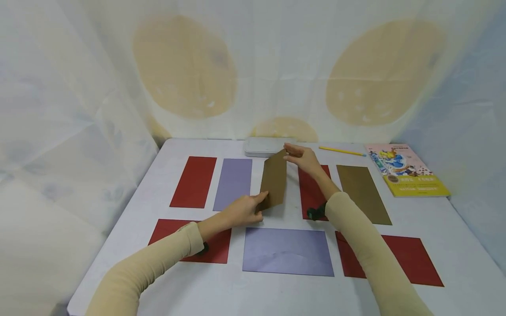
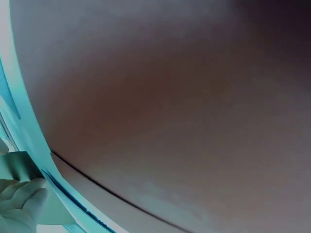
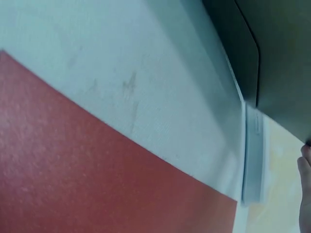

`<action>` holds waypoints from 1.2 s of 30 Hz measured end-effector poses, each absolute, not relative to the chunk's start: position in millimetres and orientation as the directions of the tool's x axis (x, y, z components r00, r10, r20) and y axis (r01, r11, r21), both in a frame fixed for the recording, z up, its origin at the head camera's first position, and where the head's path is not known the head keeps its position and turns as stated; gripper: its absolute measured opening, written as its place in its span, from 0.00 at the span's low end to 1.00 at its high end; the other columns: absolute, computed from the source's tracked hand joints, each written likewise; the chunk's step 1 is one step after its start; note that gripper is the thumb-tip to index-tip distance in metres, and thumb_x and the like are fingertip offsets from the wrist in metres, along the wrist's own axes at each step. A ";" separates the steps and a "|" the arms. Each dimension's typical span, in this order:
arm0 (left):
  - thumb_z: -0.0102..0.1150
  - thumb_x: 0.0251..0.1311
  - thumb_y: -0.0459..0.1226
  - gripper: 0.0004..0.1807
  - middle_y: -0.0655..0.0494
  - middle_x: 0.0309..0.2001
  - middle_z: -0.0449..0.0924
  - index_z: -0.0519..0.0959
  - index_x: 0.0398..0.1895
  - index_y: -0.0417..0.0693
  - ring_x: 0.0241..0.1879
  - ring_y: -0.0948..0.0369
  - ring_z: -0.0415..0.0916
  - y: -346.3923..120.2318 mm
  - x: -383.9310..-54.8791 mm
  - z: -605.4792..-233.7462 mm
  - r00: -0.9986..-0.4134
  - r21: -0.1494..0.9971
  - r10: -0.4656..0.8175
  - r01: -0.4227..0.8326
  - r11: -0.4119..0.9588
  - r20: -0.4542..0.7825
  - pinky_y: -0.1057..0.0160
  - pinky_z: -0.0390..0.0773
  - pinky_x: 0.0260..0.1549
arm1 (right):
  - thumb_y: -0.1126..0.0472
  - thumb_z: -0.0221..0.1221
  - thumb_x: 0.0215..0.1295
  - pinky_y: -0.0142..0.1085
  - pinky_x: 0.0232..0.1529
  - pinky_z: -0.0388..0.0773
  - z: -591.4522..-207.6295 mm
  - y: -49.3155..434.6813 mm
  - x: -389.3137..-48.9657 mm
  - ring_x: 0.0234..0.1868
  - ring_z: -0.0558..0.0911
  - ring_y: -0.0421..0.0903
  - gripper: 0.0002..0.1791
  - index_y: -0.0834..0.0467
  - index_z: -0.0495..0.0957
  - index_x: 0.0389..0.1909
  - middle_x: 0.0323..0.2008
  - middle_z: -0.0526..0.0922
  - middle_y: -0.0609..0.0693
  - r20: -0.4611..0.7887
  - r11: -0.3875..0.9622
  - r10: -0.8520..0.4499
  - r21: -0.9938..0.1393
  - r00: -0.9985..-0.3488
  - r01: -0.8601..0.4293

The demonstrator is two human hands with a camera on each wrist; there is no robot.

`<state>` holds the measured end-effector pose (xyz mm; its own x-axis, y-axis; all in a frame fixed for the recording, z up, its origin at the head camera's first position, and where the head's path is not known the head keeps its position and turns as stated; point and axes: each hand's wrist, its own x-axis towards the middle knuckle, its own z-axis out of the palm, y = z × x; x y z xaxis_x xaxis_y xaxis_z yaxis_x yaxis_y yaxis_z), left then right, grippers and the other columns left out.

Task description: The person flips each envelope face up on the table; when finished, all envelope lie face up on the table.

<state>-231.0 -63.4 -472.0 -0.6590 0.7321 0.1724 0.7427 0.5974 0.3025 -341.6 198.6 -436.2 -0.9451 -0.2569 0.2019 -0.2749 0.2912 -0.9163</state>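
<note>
Both hands hold up a brown envelope [image 1: 274, 180], tilted above the table. My left hand [image 1: 246, 210] pinches its lower left edge, thumb over the face. At the upper right corner, my right hand [image 1: 304, 159] pinches the edge with its fingertips. In the right wrist view a flap line crosses the brown envelope [image 3: 286, 58], and part of the right hand [image 3: 305, 194] shows at the frame edge. The left wrist view is mostly blurred; the left hand [image 2: 22, 204] appears at its lower left. A red envelope [image 1: 312, 188] lies beneath the right forearm.
Red [image 1: 193, 182], lavender [image 1: 232, 184] and brown [image 1: 363, 193] envelopes lie upright in the back row. In front lie a wide lavender envelope [image 1: 287, 252] and red ones partly under the sleeves. Behind stand a pale flat case [image 1: 257, 147], a yellow pencil [image 1: 341, 151] and a book [image 1: 407, 169].
</note>
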 end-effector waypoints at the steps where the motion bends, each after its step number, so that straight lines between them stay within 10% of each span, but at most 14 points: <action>1: 0.59 0.50 0.34 0.36 0.62 0.18 0.65 0.67 0.66 0.34 0.15 0.70 0.52 -63.3 -230.9 -472.6 -0.668 0.333 0.724 0.731 0.596 0.172 0.73 0.60 0.16 | 0.62 0.63 0.64 0.41 0.60 0.70 -435.1 198.4 -340.3 0.63 0.72 0.53 0.29 0.59 0.69 0.66 0.63 0.72 0.57 0.209 0.285 -0.257 -0.916 -0.943 -0.281; 7: 0.61 0.48 0.31 0.38 0.49 0.37 0.83 0.67 0.68 0.37 0.15 0.70 0.50 -63.3 -230.2 -475.8 -0.695 0.486 0.692 0.681 0.548 0.195 0.73 0.57 0.15 | 0.65 0.62 0.64 0.41 0.62 0.67 -418.8 192.7 -325.7 0.65 0.69 0.56 0.30 0.64 0.67 0.67 0.64 0.69 0.62 0.244 0.232 -0.258 -0.924 -0.935 -0.305; 11: 0.61 0.49 0.30 0.38 0.45 0.57 0.76 0.66 0.68 0.38 0.27 0.71 0.74 -63.1 -229.4 -477.8 -0.682 0.549 0.695 0.679 0.487 0.227 0.73 0.61 0.18 | 0.67 0.61 0.65 0.43 0.64 0.65 -404.8 186.5 -314.2 0.66 0.67 0.58 0.31 0.68 0.64 0.67 0.65 0.67 0.65 0.255 0.215 -0.267 -0.924 -0.929 -0.316; 15: 0.60 0.52 0.29 0.37 0.44 0.61 0.73 0.64 0.69 0.36 0.55 0.60 0.76 -61.1 -228.4 -478.3 -0.656 0.609 0.720 0.672 0.421 0.226 0.72 0.73 0.28 | 0.66 0.62 0.64 0.41 0.64 0.65 -400.1 182.9 -310.0 0.67 0.66 0.55 0.32 0.66 0.64 0.68 0.66 0.67 0.63 0.257 0.221 -0.259 -0.922 -0.931 -0.317; 24: 0.62 0.57 0.32 0.39 0.46 0.66 0.67 0.59 0.73 0.41 0.53 0.62 0.76 -58.3 -223.0 -476.0 -0.688 0.627 0.696 0.638 0.447 0.204 0.71 0.72 0.30 | 0.62 0.63 0.64 0.40 0.64 0.65 -414.6 183.4 -322.3 0.67 0.67 0.51 0.33 0.61 0.64 0.69 0.67 0.67 0.57 0.282 0.221 -0.247 -0.915 -0.927 -0.337; 29: 0.68 0.57 0.37 0.43 0.45 0.67 0.64 0.56 0.74 0.41 0.62 0.57 0.67 -57.7 -221.1 -468.1 -0.668 0.592 0.654 0.703 0.395 0.357 0.63 0.73 0.54 | 0.58 0.64 0.63 0.35 0.63 0.66 -422.3 180.4 -329.5 0.67 0.68 0.46 0.34 0.58 0.66 0.69 0.67 0.69 0.54 0.308 0.258 -0.227 -0.896 -0.924 -0.362; 36: 0.70 0.53 0.31 0.46 0.46 0.69 0.62 0.56 0.73 0.38 0.65 0.55 0.65 -57.0 -221.2 -457.7 -0.586 0.522 0.621 0.794 0.312 0.521 0.60 0.68 0.59 | 0.59 0.65 0.63 0.36 0.63 0.65 -422.3 172.2 -332.0 0.67 0.68 0.46 0.34 0.58 0.66 0.69 0.67 0.68 0.55 0.325 0.266 -0.226 -0.886 -0.918 -0.379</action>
<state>-221.2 -57.0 -457.7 -0.5863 0.6205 0.5208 0.7939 0.3120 0.5220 -332.0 172.2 -422.3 -0.9184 -0.2258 0.3249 -0.3790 0.2664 -0.8862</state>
